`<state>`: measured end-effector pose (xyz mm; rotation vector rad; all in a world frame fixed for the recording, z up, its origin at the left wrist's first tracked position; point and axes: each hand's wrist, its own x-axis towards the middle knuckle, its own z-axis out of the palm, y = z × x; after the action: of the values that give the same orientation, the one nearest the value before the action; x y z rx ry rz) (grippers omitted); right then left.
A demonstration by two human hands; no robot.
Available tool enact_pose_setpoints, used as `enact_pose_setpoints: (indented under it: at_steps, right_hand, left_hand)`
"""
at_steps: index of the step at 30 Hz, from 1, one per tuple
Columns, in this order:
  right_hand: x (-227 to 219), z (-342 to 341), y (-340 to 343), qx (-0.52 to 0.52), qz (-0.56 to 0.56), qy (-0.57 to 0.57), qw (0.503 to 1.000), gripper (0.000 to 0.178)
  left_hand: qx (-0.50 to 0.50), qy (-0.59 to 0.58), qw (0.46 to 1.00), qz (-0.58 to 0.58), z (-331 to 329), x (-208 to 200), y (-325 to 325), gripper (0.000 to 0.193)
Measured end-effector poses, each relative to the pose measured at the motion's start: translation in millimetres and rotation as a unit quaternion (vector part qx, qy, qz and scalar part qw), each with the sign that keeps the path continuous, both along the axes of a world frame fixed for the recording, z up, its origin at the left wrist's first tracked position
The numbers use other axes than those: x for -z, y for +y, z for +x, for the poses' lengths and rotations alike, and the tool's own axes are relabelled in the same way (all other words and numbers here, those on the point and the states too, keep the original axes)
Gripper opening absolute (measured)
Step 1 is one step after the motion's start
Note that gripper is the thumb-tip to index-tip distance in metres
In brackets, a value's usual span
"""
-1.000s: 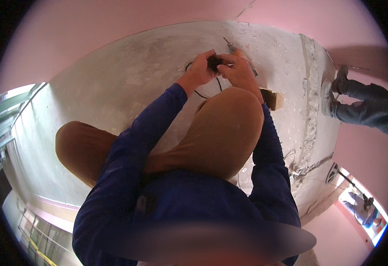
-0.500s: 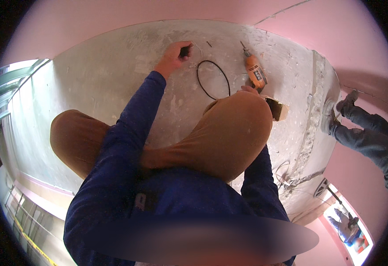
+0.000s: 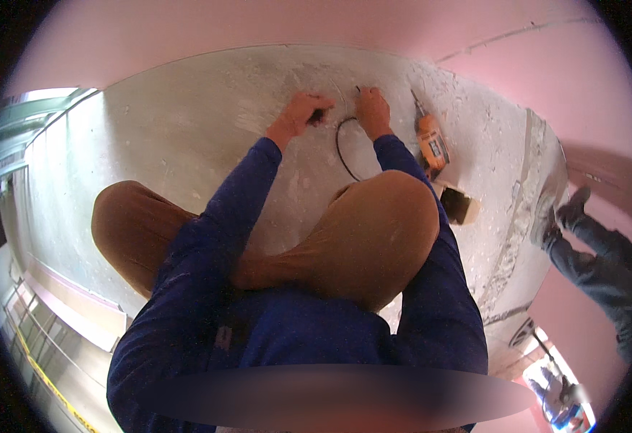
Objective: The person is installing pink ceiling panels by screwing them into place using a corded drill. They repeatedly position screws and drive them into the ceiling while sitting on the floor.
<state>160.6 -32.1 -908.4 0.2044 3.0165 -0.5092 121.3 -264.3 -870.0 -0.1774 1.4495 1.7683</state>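
My left hand (image 3: 307, 115) is raised over the concrete floor, fingers curled around something dark that I cannot make out. Just to its right, my right hand (image 3: 373, 112) is closed near the floor, pinching a short thin dark piece (image 3: 358, 89) whose end shows at the fingertips. A black cable (image 3: 340, 148) curves across the floor below the two hands, partly hidden by my right hand and knee. Right of my right forearm an orange power drill (image 3: 430, 141) lies on its side with its bit pointing away from me.
An open cardboard box (image 3: 467, 209) stands beyond my right knee. A rough channel (image 3: 521, 191) runs along the floor at right. Another person's legs (image 3: 594, 245) are by the pink wall (image 3: 272, 25). A second person (image 3: 558, 397) is in the lower-right opening.
My right hand has come from beside the drill to the floor near my left hand, where the thin dark piece lay, and pinches it. The whole view has shifted slightly.
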Motion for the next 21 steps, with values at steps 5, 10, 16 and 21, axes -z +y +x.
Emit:
enact_pose_setpoints:
  at_steps: [5, 10, 16, 21]
  right_hand:
    - [-8.1, 4.7, -2.5, -0.093, -0.026, 0.013, 0.995, 0.022]
    - [-49.1, 28.9, -7.0, -0.203, -0.089, 0.014, 0.975, 0.023]
    - [-89.8, 44.9, 6.8, -0.175, -0.103, 0.028, 0.979, 0.018]
    - [-94.5, 56.0, 7.0, -0.157, -0.155, 0.053, 0.974, 0.012]
  left_hand:
    - [0.008, 0.043, 0.995, -0.086, 1.2, -6.8, 1.4, 0.026]
    - [0.071, 0.054, 0.991, -0.095, -2.4, -18.0, 15.9, 0.024]
    - [0.143, 0.035, 0.988, -0.054, -0.2, -32.6, 33.3, 0.017]
    - [0.161, 0.018, 0.984, -0.067, 8.9, -34.1, 40.8, 0.016]
